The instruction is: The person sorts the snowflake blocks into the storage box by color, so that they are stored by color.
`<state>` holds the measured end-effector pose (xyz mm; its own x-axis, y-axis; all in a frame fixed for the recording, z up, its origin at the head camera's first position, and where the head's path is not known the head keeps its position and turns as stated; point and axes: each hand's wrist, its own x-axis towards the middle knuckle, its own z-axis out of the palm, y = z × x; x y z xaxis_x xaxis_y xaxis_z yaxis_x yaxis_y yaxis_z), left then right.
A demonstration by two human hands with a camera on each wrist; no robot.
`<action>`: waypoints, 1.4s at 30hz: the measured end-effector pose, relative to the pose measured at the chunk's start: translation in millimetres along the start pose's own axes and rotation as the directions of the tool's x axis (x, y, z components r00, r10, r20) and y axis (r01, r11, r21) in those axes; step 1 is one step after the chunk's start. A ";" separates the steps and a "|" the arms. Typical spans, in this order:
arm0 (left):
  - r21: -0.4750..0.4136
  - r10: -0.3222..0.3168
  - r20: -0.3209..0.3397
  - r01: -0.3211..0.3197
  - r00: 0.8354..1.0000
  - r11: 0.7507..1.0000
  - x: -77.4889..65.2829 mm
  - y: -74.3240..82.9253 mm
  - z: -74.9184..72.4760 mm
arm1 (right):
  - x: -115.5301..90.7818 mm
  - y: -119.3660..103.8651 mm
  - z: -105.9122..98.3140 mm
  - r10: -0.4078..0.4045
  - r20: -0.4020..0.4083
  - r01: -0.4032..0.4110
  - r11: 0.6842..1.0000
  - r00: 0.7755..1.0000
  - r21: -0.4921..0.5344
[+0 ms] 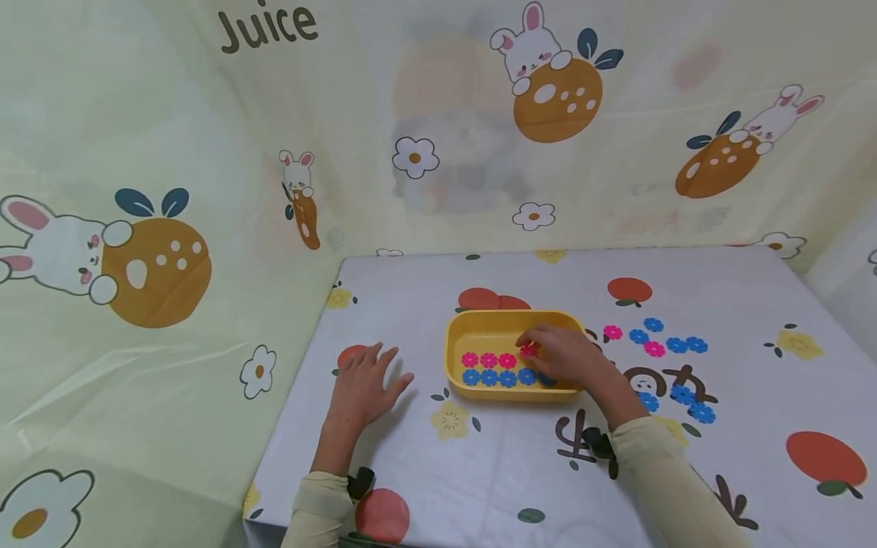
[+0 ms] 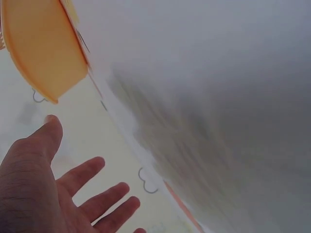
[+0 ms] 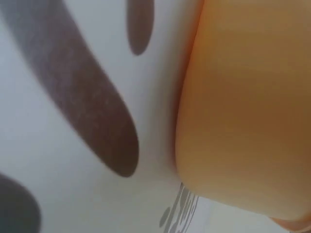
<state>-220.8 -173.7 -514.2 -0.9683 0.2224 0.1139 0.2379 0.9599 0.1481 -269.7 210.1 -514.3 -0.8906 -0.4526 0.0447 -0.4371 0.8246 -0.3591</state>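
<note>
A yellow tray (image 1: 473, 323) holds a row of blue flower-shaped pieces (image 1: 508, 379) along its near side, with a row of pink flower-shaped pieces (image 1: 489, 360) behind them. My right hand (image 1: 558, 354) reaches into the tray's right part and pinches a pink flower-shaped piece (image 1: 529, 349) at the end of the pink row. It partly covers the rightmost blue piece. Left of the tray, my left hand (image 1: 363, 384) is spread over the table and holds nothing. The left wrist view shows its fingers apart near the tray (image 2: 46, 53). Only the tray's outer wall (image 3: 243, 116) appears in the right wrist view, without the hand.
Right of the tray, several loose blue pieces (image 1: 676, 345) lie scattered on the table, along with two pink ones (image 1: 613, 332). A printed white cloth (image 1: 411, 472) covers the table. A cream curtain (image 1: 370, 91) with rabbit prints hangs behind and to the left.
</note>
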 end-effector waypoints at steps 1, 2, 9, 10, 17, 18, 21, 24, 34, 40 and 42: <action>0.003 -0.001 0.005 0.001 1.000 1.000 0.0 0.1 0.4 | 0.8 -0.3 0.5 0.000 0.009 0.000 1.000 1.000 -0.001; 0.005 -0.002 0.008 0.002 1.000 1.000 -0.1 0.3 0.6 | 1.8 -0.7 1.2 -0.001 0.020 0.001 1.000 1.000 -0.003; -0.004 0.005 -0.006 -0.005 1.000 1.000 -2.1 0.3 0.7 | 3.3 -5.3 6.5 -0.021 0.051 0.023 0.999 0.998 -0.023; -0.005 0.010 -0.015 -0.010 1.000 1.000 -2.3 0.1 0.7 | 2.7 -5.4 7.3 -0.026 0.047 0.027 0.999 0.999 -0.031; -0.009 0.035 -0.050 -0.035 0.998 0.999 -4.0 -1.7 0.4 | 0.7 -4.6 10.4 -0.052 0.030 0.054 0.996 0.998 -0.070; -0.010 0.033 -0.047 -0.034 0.998 0.999 -4.2 -1.8 0.5 | 0.9 -4.3 10.6 -0.053 0.031 0.055 0.996 0.998 -0.068; -0.008 0.029 -0.034 -0.029 0.999 1.000 -4.7 -2.1 1.3 | 0.8 -3.8 11.0 -0.045 0.033 0.047 0.997 0.998 -0.065; -0.004 0.028 -0.028 -0.028 0.999 1.000 -4.4 -2.5 2.2 | 1.1 -4.3 10.8 -0.043 0.031 0.045 0.997 0.999 -0.064; -0.004 0.027 -0.033 -0.027 0.999 1.000 -2.2 -2.8 -2.4 | 4.9 -6.0 7.7 -0.034 0.042 0.037 0.998 0.999 -0.059; 0.005 0.020 -0.028 -0.019 0.999 1.000 -2.3 -3.5 -1.7 | 6.4 -6.7 7.6 -0.033 0.049 0.036 0.998 0.998 -0.058; 0.003 0.016 -0.026 -0.016 1.000 1.000 -2.7 -3.8 -1.5 | 6.2 -7.3 7.7 -0.034 0.043 0.036 0.998 0.998 -0.059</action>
<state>-219.0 -178.2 -513.6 -0.9621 0.2334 0.1413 0.2532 0.9567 0.1437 -271.0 198.7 -518.6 -0.8690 -0.4945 0.0162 -0.4758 0.8261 -0.3019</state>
